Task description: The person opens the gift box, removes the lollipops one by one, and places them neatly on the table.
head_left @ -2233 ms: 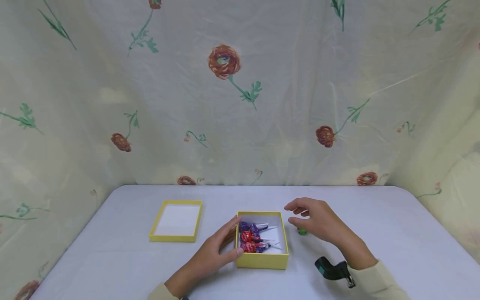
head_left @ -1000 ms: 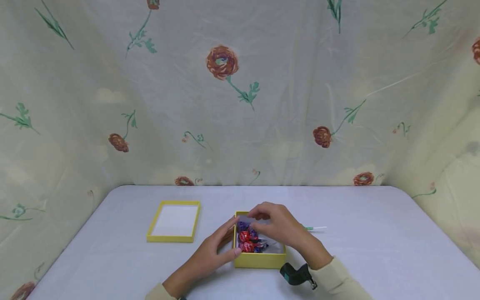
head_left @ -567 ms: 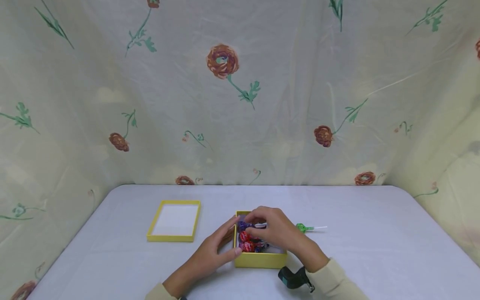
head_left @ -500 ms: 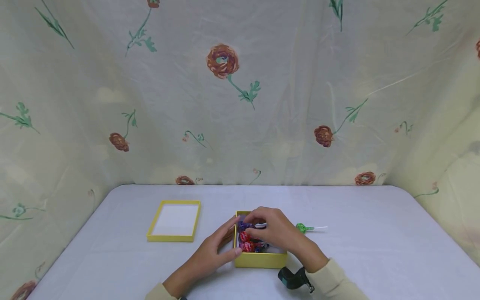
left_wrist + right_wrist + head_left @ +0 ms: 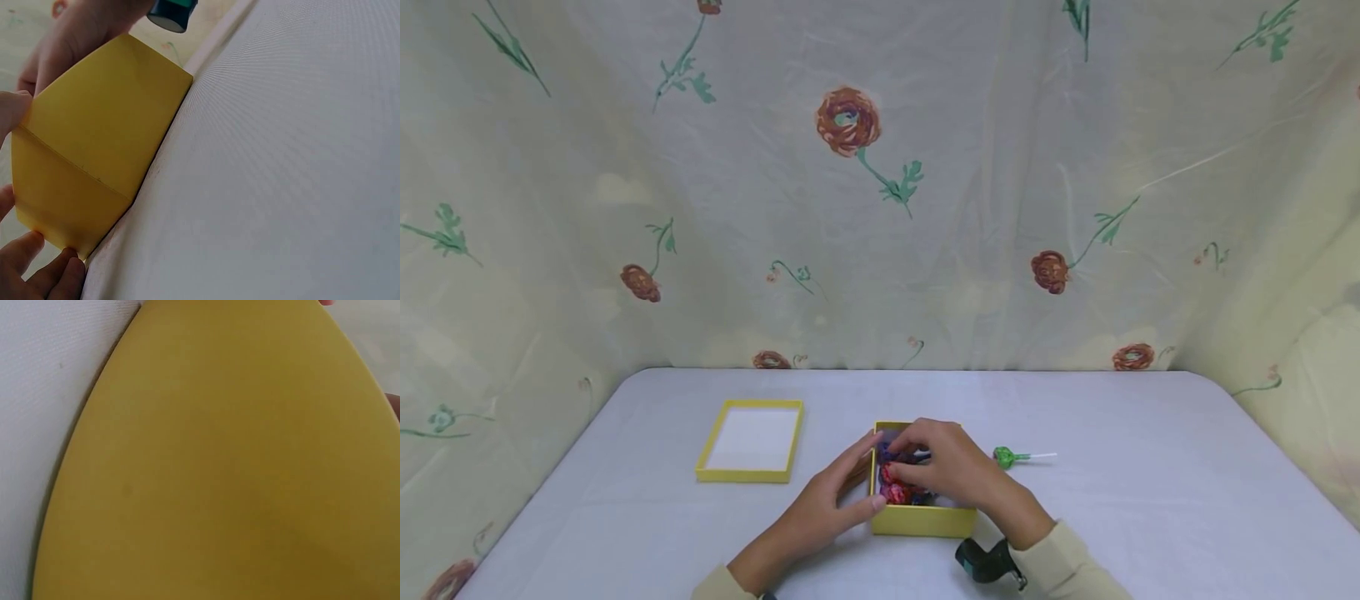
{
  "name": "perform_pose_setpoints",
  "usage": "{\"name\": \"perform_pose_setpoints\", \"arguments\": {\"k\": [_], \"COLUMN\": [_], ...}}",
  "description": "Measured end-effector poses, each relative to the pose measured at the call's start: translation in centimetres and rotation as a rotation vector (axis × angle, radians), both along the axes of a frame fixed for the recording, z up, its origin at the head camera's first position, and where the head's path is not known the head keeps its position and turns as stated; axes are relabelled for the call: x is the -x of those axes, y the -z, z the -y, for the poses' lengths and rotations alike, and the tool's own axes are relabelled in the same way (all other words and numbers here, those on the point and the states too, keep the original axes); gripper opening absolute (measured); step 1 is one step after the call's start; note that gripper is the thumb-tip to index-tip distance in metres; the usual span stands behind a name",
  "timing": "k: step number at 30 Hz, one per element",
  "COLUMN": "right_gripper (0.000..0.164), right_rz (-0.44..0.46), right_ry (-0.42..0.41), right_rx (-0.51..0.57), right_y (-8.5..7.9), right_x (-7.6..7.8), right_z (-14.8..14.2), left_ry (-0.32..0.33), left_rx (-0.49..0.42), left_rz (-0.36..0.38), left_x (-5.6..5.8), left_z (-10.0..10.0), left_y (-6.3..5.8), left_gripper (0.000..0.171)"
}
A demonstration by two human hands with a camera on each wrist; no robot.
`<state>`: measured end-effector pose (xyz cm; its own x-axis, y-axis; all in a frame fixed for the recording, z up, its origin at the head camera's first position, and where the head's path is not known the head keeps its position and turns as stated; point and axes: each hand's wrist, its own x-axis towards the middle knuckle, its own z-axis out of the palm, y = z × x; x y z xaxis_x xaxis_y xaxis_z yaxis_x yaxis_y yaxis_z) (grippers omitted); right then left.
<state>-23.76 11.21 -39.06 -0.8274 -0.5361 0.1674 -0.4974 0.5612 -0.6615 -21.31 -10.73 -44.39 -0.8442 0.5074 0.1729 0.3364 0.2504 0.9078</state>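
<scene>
A yellow open-topped box [image 5: 922,523] stands on the table with several wrapped lollipops [image 5: 897,493] inside, red and dark purple. My left hand [image 5: 827,500] grips its left side, thumb at the near left corner; the left wrist view shows fingertips along the yellow wall [image 5: 106,112]. Over the box, my right hand [image 5: 951,467] reaches down, index finger and thumb bent among the lollipops at the left. I cannot tell whether it pinches one. Only a yellow side [image 5: 219,456] fills most of the right wrist view. A green lollipop [image 5: 1002,457] lies right of the box, stick pointing right.
To the left lies a yellow-rimmed lid [image 5: 743,477], white inside facing up. The table [image 5: 1120,467] wears a white cloth, and a flowered curtain [image 5: 925,275] hangs behind. A black device [image 5: 988,561] sits at my right wrist.
My right hand has moved left from beside the green lollipop into the box, then sunk slightly lower among the lollipops. The green lollipop now shows fully. My left hand holds its place.
</scene>
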Motion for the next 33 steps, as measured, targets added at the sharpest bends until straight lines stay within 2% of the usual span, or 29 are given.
{"name": "perform_pose_setpoints", "arguments": {"k": [9,18,25,33], "right_gripper": [0.021,0.017,0.018,0.014], "right_rz": [-0.044,-0.059,-0.024,-0.039], "right_ry": [0.011,0.0,0.004,0.012], "right_rx": [-0.082,-0.122,-0.156,-0.155], "right_y": [0.4,0.2,0.0,0.2], "right_x": [0.2,0.2,0.2,0.3], "right_z": [0.2,0.3,0.5,0.5], "left_ry": [0.018,0.01,0.013,0.013], "left_rx": [-0.028,-0.016,-0.009,-0.014], "left_rz": [0.016,-0.001,-0.013,-0.043], "left_x": [-0.6,-0.1,0.0,0.1], "left_z": [-0.3,-0.1,0.0,0.0], "left_y": [-1.4,-0.3,0.0,0.2], "left_gripper": [0.069,0.068,0.068,0.069]}}
